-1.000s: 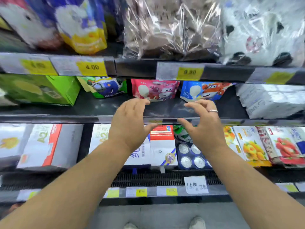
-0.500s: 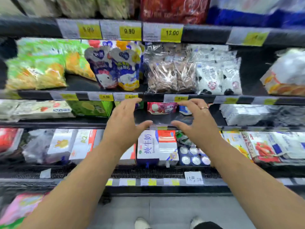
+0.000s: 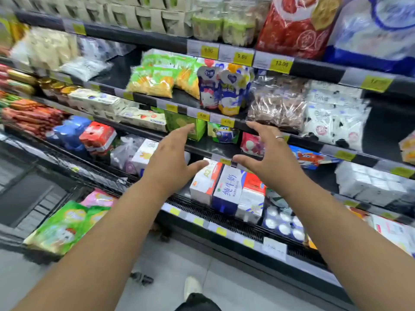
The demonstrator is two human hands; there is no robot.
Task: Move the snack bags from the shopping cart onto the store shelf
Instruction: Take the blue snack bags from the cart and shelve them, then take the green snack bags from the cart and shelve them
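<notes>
**Hands empty, view swings left toward the cart**

Head view (the only one): since half a second ago the camera has turned left and tilted, so the shelves now run diagonally. A green snack bag (image 3: pixel 62 227) and a pink bag (image 3: pixel 98 198) behind it have come into frame at lower left. They lie in what looks like the shopping cart (image 3: pixel 38 258), though the blur hides most of its frame.

The left hand (image 3: pixel 170 162) and right hand (image 3: pixel 267 162) are in much the same pose as before, held out in front of the store shelf (image 3: pixel 211 145) and above the milk cartons (image 3: pixel 226 189). Fingers are spread and slightly bent, thumbs point inward, and nothing is held in or between them. I can't tell whether any fingertip touches the shelf edge.

My read is that a placement is done and the person is turning back for more. At least two bags are still off the shelf — the task isn't finished. The next reach probably goes down and left.
</notes>
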